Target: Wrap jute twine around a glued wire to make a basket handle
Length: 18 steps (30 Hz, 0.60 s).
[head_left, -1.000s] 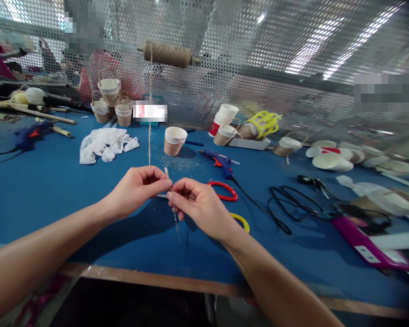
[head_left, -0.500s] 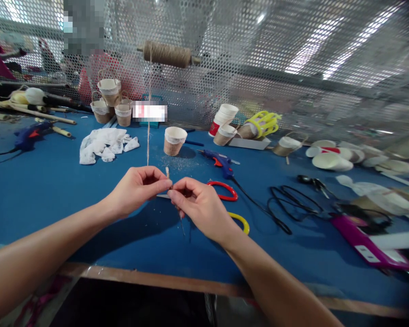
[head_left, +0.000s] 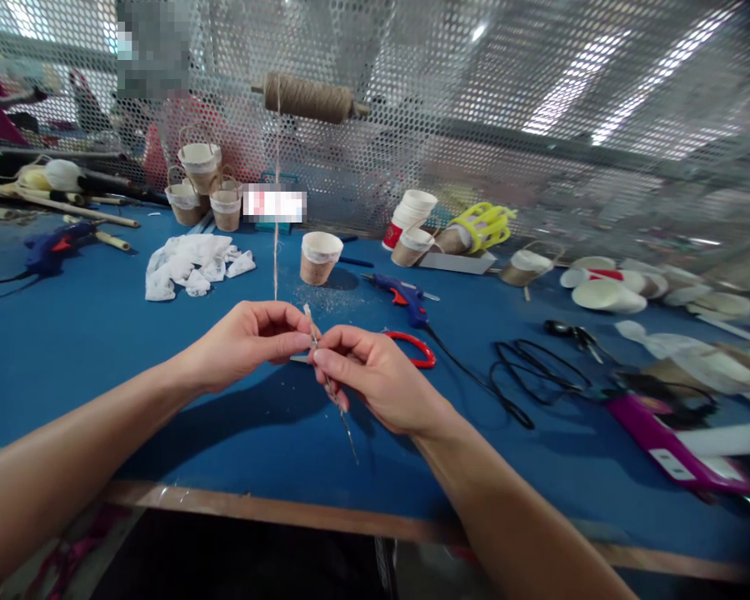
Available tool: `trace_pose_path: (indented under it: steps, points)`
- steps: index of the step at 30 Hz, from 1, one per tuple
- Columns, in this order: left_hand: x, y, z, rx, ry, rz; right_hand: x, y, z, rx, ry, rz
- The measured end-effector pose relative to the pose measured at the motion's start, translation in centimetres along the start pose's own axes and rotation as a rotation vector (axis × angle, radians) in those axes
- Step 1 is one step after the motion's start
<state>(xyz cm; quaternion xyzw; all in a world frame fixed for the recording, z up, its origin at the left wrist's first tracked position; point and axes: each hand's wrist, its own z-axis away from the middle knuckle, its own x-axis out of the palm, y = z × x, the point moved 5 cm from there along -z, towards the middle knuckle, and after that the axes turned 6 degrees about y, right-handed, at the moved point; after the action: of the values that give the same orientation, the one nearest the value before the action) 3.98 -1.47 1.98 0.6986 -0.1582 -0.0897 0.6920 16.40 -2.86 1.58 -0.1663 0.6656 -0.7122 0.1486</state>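
Observation:
My left hand pinches the jute twine, which runs down from a spool hung before the mesh. Its fingertips meet those of my right hand at a thin wire. Between finger and thumb, my right hand grips this wire, whose upper part looks wrapped in twine, with a pale end sticking up. The wire's bare-looking tail slants down below the right fingers. Under my right hand lie scissors with a red handle loop; the rest is mostly covered.
Beyond my hands stands a small twine-covered cup. A blue glue gun and its black cord lie right of it. White crumpled cloth is at left, near stacked little buckets. A purple device sits at far right.
The wire's tail now reaches farther down and to the right below my right hand. Both hands shift slightly, and the yellow scissor loop has become hidden behind my right hand.

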Motion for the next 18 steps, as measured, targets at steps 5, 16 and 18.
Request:
trace_pose_path:
  steps: [5, 16, 18]
  points:
    - [-0.06, 0.61, -0.09, 0.042, 0.08, -0.156, -0.08, -0.01, -0.11, -0.033, 0.051, 0.073]
    - [0.1, 0.13, 0.08, 0.049, 0.205, -0.212, 0.0, -0.14, -0.06, -0.083, 0.163, 0.267]
    - [0.1, 0.09, -0.03, 0.033, 0.203, -0.168, -0.12, -0.2, -0.14, -0.083, 0.137, 0.287]
